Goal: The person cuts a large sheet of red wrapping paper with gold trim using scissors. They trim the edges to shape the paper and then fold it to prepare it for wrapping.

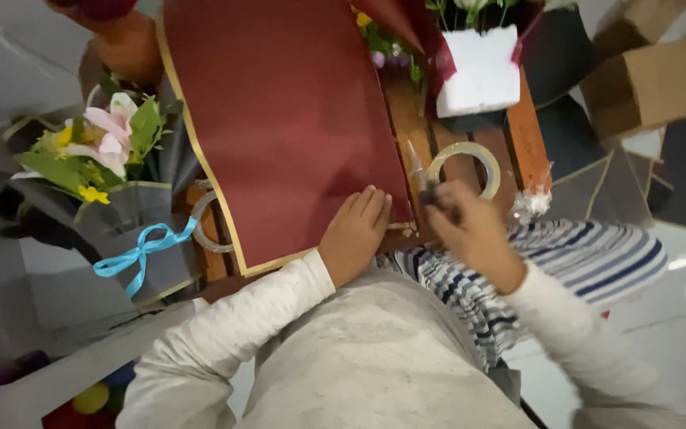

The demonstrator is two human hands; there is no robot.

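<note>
Wrapping paper (pixel 287 119), dark red w/ gold edge, flat under released left hand (pixel 355 230); right hand (pixel 466 226) grasping small dark tool.

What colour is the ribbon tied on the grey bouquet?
Light blue ribbon, tied in a bow on the grey wrapping, seen in the head view.

A dark red wrapping sheet (pixel 287 119) with a gold edge lies flat across the wooden table. Just beside its right edge lies 1 clear tape roll (pixel 464 159), flat.
</note>
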